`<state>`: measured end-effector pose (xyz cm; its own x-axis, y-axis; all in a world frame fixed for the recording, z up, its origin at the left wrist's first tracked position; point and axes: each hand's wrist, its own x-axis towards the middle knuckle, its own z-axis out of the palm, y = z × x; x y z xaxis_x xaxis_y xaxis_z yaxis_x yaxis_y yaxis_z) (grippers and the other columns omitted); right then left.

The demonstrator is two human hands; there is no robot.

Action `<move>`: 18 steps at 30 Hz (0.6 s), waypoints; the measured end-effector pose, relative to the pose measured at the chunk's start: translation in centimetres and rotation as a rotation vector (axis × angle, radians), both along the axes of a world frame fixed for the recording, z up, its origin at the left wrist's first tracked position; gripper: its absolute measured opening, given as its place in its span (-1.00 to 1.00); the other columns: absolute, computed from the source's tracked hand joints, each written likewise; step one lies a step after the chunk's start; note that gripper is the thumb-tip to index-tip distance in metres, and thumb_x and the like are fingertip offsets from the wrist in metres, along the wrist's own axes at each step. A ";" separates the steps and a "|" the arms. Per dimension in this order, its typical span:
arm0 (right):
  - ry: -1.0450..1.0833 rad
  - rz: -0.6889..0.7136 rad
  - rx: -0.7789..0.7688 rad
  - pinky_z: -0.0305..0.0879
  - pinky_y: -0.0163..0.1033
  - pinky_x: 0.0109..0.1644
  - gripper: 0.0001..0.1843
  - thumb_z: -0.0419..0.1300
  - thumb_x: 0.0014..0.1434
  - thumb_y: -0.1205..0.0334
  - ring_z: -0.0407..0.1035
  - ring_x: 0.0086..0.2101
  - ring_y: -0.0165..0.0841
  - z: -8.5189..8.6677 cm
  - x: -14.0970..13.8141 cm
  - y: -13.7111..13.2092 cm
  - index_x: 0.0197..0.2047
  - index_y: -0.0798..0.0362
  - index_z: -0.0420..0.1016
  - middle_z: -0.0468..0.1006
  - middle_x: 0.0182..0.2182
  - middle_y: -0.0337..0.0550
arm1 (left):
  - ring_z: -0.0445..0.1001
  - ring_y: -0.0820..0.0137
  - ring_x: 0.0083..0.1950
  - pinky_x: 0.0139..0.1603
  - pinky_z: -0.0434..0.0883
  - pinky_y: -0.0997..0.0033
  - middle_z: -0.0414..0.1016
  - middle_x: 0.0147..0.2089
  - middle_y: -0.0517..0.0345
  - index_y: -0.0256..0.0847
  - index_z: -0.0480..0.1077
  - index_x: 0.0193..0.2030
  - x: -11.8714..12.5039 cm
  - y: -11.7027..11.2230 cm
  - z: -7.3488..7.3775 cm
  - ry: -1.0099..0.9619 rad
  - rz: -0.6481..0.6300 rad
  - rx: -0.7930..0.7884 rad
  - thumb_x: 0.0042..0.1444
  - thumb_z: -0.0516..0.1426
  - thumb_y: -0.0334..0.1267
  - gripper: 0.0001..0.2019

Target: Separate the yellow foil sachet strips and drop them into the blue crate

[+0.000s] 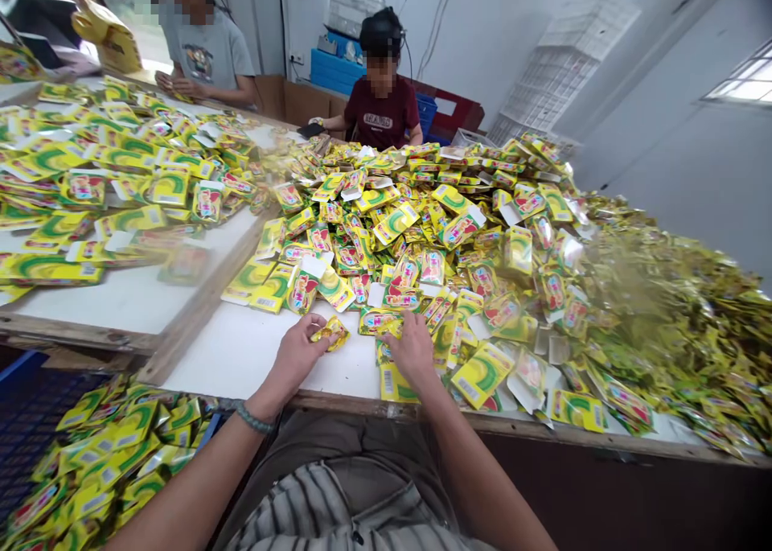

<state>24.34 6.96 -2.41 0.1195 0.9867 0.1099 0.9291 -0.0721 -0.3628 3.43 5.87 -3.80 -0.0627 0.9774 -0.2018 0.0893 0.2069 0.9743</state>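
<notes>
My left hand rests on the white table with its fingers pinched round a small yellow foil sachet. My right hand lies palm down on a yellow-green flat carton at the table's near edge, and its fingertips reach a sachet at the foot of the heap. A large heap of yellow-green cartons and sachets covers the table just beyond both hands.
A second heap of cartons lies on the left table. A blue crate at lower left holds more cartons. Loose gold sachets pile up at right. Two people work at the far side.
</notes>
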 end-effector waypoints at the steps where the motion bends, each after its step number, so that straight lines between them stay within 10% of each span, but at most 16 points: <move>1: 0.079 0.000 0.001 0.24 -0.17 -0.10 -0.52 0.34 -0.03 0.20 0.34 -0.16 -0.18 0.0 0.0 -0.1 -0.03 0.15 0.40 0.43 -0.15 0.03 | 0.38 0.44 -0.41 -0.45 0.27 0.50 0.49 -0.34 0.22 -0.19 0.31 -0.26 -0.2 -0.3 0.1 -0.092 0.021 -0.031 -0.20 0.30 -0.07 -0.60; 8: 0.959 0.245 -0.170 0.27 -0.28 -0.30 -0.68 0.25 0.00 -0.03 0.33 -0.37 -0.35 1.6 -2.9 -0.9 -0.35 0.05 0.41 0.44 -0.43 -0.22 | 0.43 0.47 -0.50 -0.45 0.35 0.48 0.55 -0.38 0.16 -0.28 0.41 -0.25 -0.4 -1.5 1.3 -0.269 -0.029 -0.199 -0.26 0.34 -0.04 -0.54; 18: 0.674 0.156 -0.044 0.14 -0.34 -0.36 -0.80 0.18 0.13 0.10 0.24 -0.45 -0.42 -0.6 -6.7 -1.4 -0.41 0.06 0.38 0.36 -0.52 -0.30 | 0.45 0.36 -0.36 -0.37 0.37 0.46 0.57 -0.36 0.15 -0.26 0.47 -0.24 -3.0 -1.7 0.0 -0.156 0.033 -0.097 -0.32 0.35 0.07 -0.46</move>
